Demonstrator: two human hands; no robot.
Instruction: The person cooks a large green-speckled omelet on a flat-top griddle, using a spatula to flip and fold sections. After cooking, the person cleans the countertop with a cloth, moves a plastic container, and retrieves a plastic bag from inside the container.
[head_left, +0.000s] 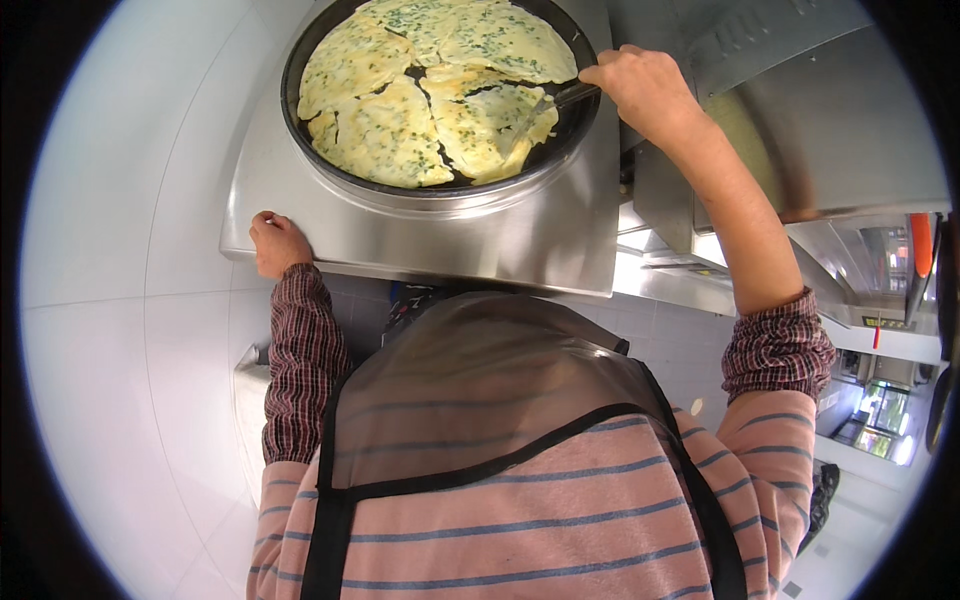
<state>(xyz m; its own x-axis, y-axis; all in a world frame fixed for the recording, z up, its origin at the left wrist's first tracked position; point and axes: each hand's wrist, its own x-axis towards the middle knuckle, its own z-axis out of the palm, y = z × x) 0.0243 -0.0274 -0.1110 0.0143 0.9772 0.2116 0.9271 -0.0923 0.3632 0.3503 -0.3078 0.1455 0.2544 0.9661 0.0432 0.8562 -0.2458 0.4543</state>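
My right hand (645, 88) grips the dark handle of a metal spatula (574, 95) at the right rim of a round black griddle pan (290, 112). The spatula's blade reaches onto the lower right piece of a pale yellow flatbread (480, 131) flecked with chopped greens. Torn or cut into several pieces, the flatbread covers most of the pan, and dark gaps run between the pieces. My left hand (280, 244) is curled closed on the front left corner of the stainless steel worktop (450, 244), with nothing visible in it.
White tiled wall (97, 225) stands to the left of the worktop. Stainless steel equipment (817, 135) rises to the right. A red-orange handle (921, 244) shows at the far right. A translucent apron (487, 360) covers my front, close to the worktop's edge.
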